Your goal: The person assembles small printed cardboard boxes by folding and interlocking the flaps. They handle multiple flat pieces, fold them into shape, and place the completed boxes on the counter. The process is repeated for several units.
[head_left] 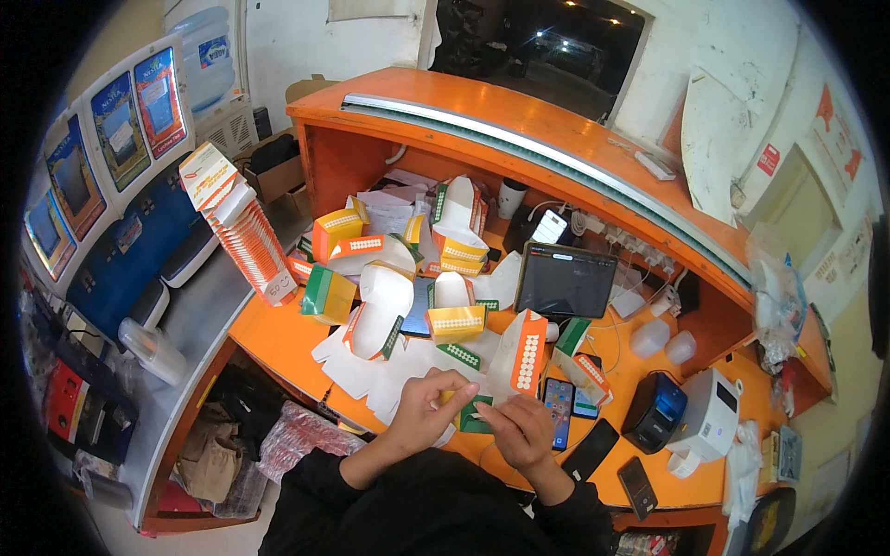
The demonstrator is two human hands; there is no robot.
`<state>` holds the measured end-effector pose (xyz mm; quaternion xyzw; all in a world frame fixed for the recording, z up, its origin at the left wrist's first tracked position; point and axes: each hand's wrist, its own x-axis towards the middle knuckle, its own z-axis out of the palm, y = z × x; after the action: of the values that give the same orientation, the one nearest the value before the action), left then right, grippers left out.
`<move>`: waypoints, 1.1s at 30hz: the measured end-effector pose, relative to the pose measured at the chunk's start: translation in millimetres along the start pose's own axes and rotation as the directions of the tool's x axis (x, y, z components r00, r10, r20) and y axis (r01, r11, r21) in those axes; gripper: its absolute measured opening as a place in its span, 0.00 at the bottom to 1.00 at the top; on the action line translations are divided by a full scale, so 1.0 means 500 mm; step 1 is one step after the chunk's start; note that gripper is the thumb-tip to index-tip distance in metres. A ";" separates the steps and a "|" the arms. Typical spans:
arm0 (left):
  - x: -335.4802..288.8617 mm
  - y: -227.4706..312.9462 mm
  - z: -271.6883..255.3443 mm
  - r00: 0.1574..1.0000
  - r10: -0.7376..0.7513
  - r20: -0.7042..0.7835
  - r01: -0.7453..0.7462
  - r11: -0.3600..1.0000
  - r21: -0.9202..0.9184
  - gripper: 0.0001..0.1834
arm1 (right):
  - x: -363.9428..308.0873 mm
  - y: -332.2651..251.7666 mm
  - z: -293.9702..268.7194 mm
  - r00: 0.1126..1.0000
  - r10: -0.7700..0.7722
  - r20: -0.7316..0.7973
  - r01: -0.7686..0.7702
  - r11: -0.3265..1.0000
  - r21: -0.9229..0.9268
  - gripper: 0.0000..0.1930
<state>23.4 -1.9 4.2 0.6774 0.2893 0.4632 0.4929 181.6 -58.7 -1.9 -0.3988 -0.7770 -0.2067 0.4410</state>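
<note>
In front of my body, my left hand (426, 410) and my right hand (521, 432) pinch a small green and yellow paper carton (475, 419) between them. Fingers of both hands are closed on its edges, and much of it is hidden behind them. Just beyond my right hand an orange and white carton (522, 357) stands upright. White flat carton blanks (380, 375) lie spread beyond my left hand. Several folded food cartons, among them a yellow-fronted one (456, 322) and a green and yellow one (328, 295), are heaped farther back.
A tall leaning stack of nested cartons (243, 236) rises at the left. A tablet (566, 281) stands at the back. Phones (558, 412) lie right of my hands, near a card terminal (654, 411) and a white printer (709, 415). An orange raised counter (519, 116) borders the far side.
</note>
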 end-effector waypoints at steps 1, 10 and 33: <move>-0.002 0.005 -0.002 0.998 0.054 -0.019 -0.054 0.998 0.025 0.08 | 0.005 -0.002 -0.001 1.000 0.017 -0.015 -0.017 1.000 0.020 0.14; -0.009 0.030 -0.023 0.911 0.394 0.120 -0.412 0.882 0.230 0.04 | 0.047 -0.022 -0.014 0.760 0.537 0.364 -0.637 0.510 0.578 0.08; 0.002 -0.026 -0.026 0.983 -0.150 0.108 0.179 0.911 -0.372 0.11 | -0.004 -0.006 0.010 0.988 0.111 -0.104 -0.126 0.982 -0.144 0.21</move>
<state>13.0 8.6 -6.3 0.5595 0.2308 0.4408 0.6629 177.4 -58.1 -6.3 -0.4662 -0.7120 -0.2569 0.4579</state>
